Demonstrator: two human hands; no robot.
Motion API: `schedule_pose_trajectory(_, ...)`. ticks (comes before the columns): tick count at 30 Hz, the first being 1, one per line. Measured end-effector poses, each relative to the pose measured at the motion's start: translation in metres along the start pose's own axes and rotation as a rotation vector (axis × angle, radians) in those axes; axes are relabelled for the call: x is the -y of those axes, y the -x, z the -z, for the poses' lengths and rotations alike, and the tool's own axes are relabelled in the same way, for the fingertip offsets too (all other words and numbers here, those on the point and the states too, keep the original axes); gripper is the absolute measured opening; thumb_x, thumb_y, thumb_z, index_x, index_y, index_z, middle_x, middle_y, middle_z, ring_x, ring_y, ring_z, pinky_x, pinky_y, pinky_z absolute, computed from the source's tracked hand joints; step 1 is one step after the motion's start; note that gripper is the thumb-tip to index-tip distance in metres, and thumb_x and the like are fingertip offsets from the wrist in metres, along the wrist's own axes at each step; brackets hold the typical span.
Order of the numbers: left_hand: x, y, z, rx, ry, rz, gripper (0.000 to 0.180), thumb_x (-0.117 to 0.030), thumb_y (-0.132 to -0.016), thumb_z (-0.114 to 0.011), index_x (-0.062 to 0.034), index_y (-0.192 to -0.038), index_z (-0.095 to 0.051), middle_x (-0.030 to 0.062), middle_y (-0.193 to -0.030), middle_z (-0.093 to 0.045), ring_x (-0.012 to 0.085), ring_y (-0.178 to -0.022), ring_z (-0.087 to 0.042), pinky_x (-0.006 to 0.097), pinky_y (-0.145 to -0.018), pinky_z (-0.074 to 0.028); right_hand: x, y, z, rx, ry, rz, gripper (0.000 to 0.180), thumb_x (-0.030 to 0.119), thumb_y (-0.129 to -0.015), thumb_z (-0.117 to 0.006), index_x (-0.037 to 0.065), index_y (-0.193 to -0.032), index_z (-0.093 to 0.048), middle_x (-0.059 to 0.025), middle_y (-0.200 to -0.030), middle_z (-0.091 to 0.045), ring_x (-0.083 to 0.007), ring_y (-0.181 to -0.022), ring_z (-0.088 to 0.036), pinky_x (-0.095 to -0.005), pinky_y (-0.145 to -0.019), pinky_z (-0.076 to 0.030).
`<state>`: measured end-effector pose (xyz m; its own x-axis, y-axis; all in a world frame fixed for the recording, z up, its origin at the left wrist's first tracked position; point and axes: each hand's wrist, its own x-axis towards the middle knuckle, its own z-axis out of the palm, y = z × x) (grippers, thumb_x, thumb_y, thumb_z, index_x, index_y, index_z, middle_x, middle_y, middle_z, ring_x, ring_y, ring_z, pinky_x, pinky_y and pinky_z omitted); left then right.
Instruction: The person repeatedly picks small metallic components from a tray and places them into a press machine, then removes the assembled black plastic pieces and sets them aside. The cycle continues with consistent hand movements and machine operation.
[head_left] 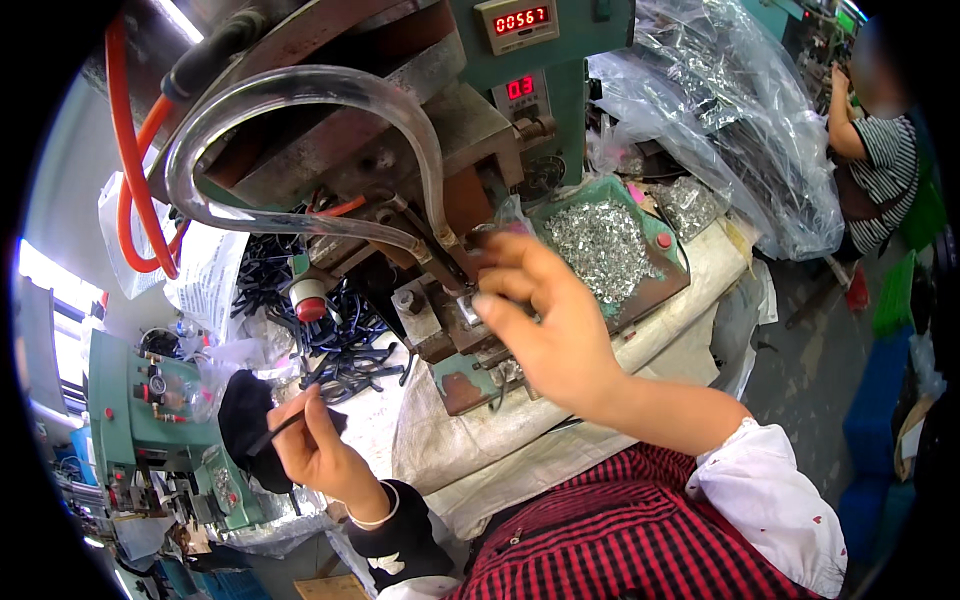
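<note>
My left hand (pixel 325 455) is raised at the lower left, finger and thumb pinched on a thin black strip (pixel 270 438). Behind that hand a black cloth-like item (pixel 245 420) shows. At the machine's tooling, my right hand (pixel 560 335) reaches in with thumb and forefinger close together; its upper fingers are blurred, and what they pinch is hidden. Just beside the thumb tip, a small shiny metal piece (pixel 467 312) sits on the metal fixture (pixel 415 320). Directly above is the press head (pixel 400 130) with a clear hose (pixel 310 80) looping around it.
A green tray (pixel 560 215) of small silver parts (pixel 605 250) stands right of the tooling. Black curved pieces (pixel 345 360) lie piled at left, beside a red button (pixel 310 308). Clear plastic bags (pixel 720 120) fill the back right. Another person (pixel 880 150) works beyond.
</note>
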<state>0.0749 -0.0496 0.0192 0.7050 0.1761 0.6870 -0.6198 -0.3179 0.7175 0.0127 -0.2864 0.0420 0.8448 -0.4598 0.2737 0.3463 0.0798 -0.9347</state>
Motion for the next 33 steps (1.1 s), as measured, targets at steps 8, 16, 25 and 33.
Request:
schedule_pose_trajectory(8, -0.058, 0.012, -0.071, 0.582, -0.014, -0.893, 0.021, -0.005, -0.074, -0.080, -0.0030, -0.094, -0.074, 0.0145, -0.107, -0.074, 0.0155, -0.065, -0.063, 0.026, -0.056, -0.048, -0.047, -0.008, 0.108, -0.225, 1.436, 0.106, 0.026, 0.015, -0.077, -0.078, 0.008, -0.102, -0.074, -0.0234, -0.133, -0.058, -0.0413, -0.136, -0.046, -0.0497, -0.098, -0.049)
schedule_pose_trajectory(16, -0.047, 0.016, -0.092, 0.568, 0.020, -0.942, 0.026, -0.004, -0.074, -0.084, -0.0055, -0.097, -0.072, 0.0130, -0.100, -0.075, 0.0142, -0.054, -0.060, 0.026, -0.046, -0.041, -0.077, -0.018, 0.142, -0.281, 1.083, 0.258, 0.012, 0.016, -0.077, -0.079, 0.012, -0.086, -0.073, -0.0171, -0.111, -0.064, -0.0386, -0.115, -0.059, -0.0452, -0.089, -0.049)
schedule_pose_trajectory(25, -0.059, 0.032, -0.073, 0.647, -0.018, -0.643, 0.031, 0.001, -0.072, -0.079, -0.0026, -0.103, -0.075, 0.0152, -0.109, -0.075, 0.0196, -0.066, -0.067, 0.030, -0.053, -0.049, -0.072, -0.042, 0.130, 0.162, 1.307, 0.559, 0.027, 0.008, -0.070, -0.071, 0.004, -0.096, -0.063, -0.0157, -0.120, -0.064, -0.0346, -0.123, -0.056, -0.0464, -0.087, -0.051)
schedule_pose_trajectory(33, 0.012, -0.011, 0.029, 0.256, -0.669, -0.360, 0.020, 0.006, -0.079, -0.074, -0.0035, -0.096, -0.072, 0.0107, -0.097, -0.074, 0.0283, -0.085, -0.069, 0.035, -0.075, -0.053, -0.080, -0.030, 0.142, -0.306, 0.636, 0.168, 0.014, 0.004, -0.090, -0.068, -0.001, -0.103, -0.069, -0.0054, -0.090, -0.070, -0.0126, -0.083, -0.064, -0.0279, -0.079, -0.051)
